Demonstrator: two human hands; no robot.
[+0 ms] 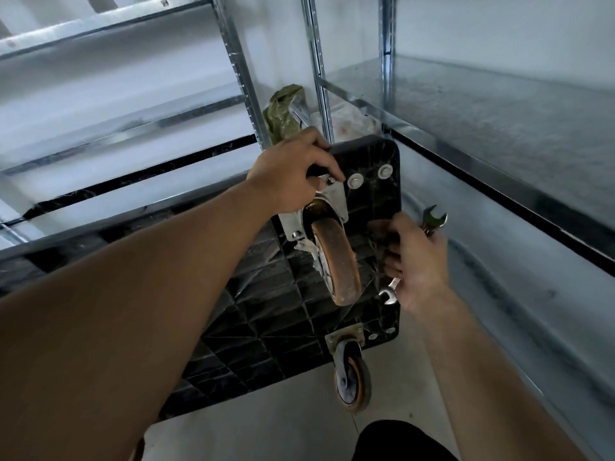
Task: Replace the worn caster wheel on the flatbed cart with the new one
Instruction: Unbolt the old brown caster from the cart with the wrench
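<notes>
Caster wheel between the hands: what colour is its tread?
Caster wheel: dirty orange-brown; head view shows it.

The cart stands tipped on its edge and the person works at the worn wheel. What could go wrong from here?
1. The left hand pinches a bolt above the worn wheel; once loose, it may drop and roll away.
2. The cart stands tipped on its edge; a hard pull could perhaps topple it.
3. The right hand holds a wrench while its fingers reach toward the cart; the wrench might slip out.

Steel rack (100,31) left, shelves stacked. Second rack (499,104) right, deep shelf. Slotted uprights (316,61) between. White wall (466,28) behind. Pale floor (283,427). Green bag (283,111), white bag (349,123) by uprights. Cool, dim light.
</notes>
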